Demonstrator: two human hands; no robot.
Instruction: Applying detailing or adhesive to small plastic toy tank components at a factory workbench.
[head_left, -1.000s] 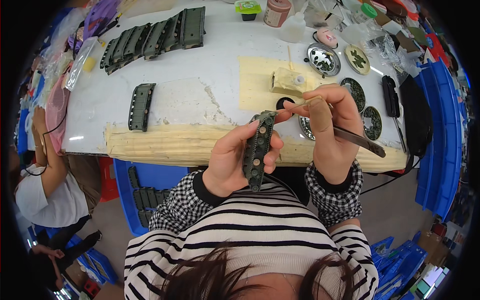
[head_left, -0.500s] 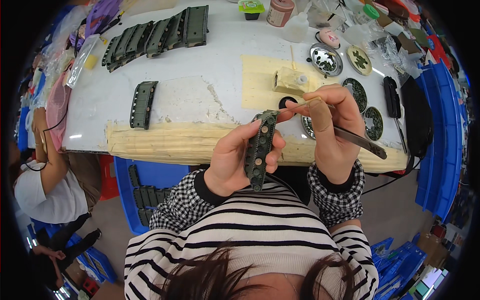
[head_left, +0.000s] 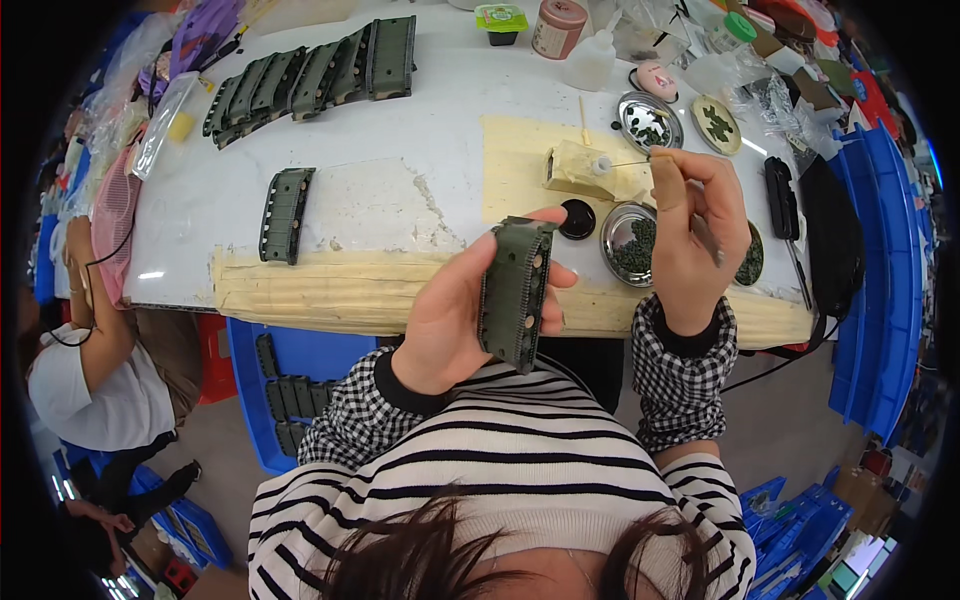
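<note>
My left hand (head_left: 438,318) is closed around a dark green toothed-edge model piece (head_left: 514,295), tilted upright with small round bosses along its right side. Between thumb and fingertips, my right hand (head_left: 698,225) pinches a thin needle-like stick (head_left: 632,163). The stick's tip is at the mouth of a small white bottle (head_left: 601,165), which sits in a tape-wrapped block (head_left: 567,170). Tweezers (head_left: 714,243) rest in the right palm, mostly hidden. Below the right hand, a round metal dish (head_left: 609,228) holds small green parts, and a black round lid (head_left: 577,219) lies beside it.
Several similar green pieces (head_left: 325,72) are lined up at the back left, and one (head_left: 287,214) lies nearer. More dishes of parts (head_left: 650,122) stand on the right. A padded taped edge (head_left: 340,290) borders the table; a blue bin (head_left: 350,345) sits below. Another person (head_left: 90,380) sits at left.
My right hand has moved right and away from the green piece, taking the needle-like stick to the white bottle. My left hand has turned the piece, showing its flat face more.
</note>
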